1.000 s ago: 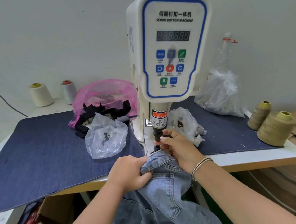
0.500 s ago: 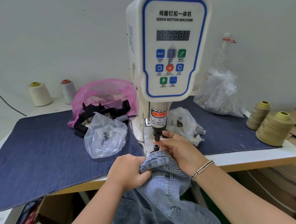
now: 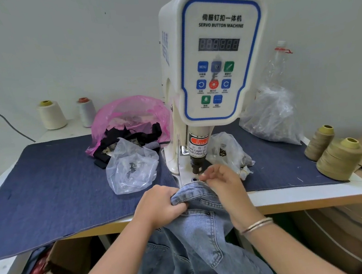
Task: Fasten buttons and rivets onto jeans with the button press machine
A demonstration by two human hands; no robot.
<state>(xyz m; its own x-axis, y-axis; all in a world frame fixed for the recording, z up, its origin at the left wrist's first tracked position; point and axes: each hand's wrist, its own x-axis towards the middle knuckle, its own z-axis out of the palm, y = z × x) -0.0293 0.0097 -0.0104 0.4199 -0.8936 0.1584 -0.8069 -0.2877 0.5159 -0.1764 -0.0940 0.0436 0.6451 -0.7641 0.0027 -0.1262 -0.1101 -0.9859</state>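
On the desk [image 3: 292, 201], the left hand [image 3: 160, 207] sits at the near edge with its fingers curled tight round a bunched fold of the jeans [image 3: 198, 234], whose waistband lies just under the button press machine [image 3: 214, 56] while the legs hang down off the desk toward the person. The waistband runs left to right across the machine's base, and the black punch [image 3: 197, 165] stands directly above and just beyond it. The right hand [image 3: 222, 180] is the nearer to the punch, fingers loosely curled and pinching the waistband edge right beside the tip; whether it also holds a button I cannot tell.
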